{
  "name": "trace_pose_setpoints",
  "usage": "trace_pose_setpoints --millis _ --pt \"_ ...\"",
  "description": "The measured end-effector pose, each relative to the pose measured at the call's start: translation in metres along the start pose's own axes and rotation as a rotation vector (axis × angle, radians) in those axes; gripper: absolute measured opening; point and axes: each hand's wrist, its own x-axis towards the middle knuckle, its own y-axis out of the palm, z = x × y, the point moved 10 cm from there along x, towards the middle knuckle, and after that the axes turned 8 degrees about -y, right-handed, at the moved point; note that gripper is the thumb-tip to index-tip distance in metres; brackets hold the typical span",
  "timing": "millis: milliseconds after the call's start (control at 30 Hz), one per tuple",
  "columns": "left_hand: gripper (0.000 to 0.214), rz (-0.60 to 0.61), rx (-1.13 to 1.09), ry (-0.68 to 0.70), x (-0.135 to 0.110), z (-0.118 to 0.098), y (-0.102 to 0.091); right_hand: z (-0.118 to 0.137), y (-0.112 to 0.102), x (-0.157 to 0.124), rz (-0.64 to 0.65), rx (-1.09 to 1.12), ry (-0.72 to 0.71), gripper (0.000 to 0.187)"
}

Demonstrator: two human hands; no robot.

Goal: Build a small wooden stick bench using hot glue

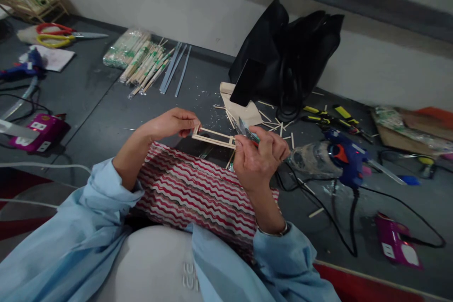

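A dark grey table point(88, 99) filled most of the view, its far edge set against a pale wall; over its near edge leaned a person in a light blue shirt point(95, 222), open on a white top point(152, 264) whose raised characters, like E's turned on their side, were partly cut off by the blue fabric; a black bag point(269, 37) stood by the far edge, bearing no lettering that could be made out; a red-and-white striped cloth point(198, 193) lay at the near edge, below the hands.

Toward the far left corner rested wrapped stick bundles point(145, 66), their green print too small to read; nearer the right end was a blue glue gun point(348, 155); the left hand point(177, 122) pinched one end of a small wooden frame point(212, 140), held above the table near the middle of its near edge; the right hand point(260, 151) was clenched round a pointed metal tool point(243, 128), its thumb at the frame's other end.

Near the right corner of the near edge sat a purple box point(398, 240) with pale labels, their wording illegible; a similar purple adapter point(40, 132) lay toward the left end; a dark phone point(247, 80) leaned against the bag, its screen blank.
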Motion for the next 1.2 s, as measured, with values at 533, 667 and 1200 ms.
trace_pose_setpoints --millis 533,667,1200 --pt "0.026 -0.002 0.027 -0.012 -0.0014 -0.0025 0.0004 0.0028 0.0012 0.0027 0.031 0.010 0.008 0.013" --pt "0.027 -0.002 0.027 -0.007 -0.0021 -0.0035 0.0009 0.0021 0.0025 0.0028 0.050 0.020 0.023 0.013" --pt "0.026 -0.010 0.026 -0.035 -0.0021 -0.0005 -0.0001 0.0001 0.0047 0.0018 0.054 0.088 0.035 0.015"
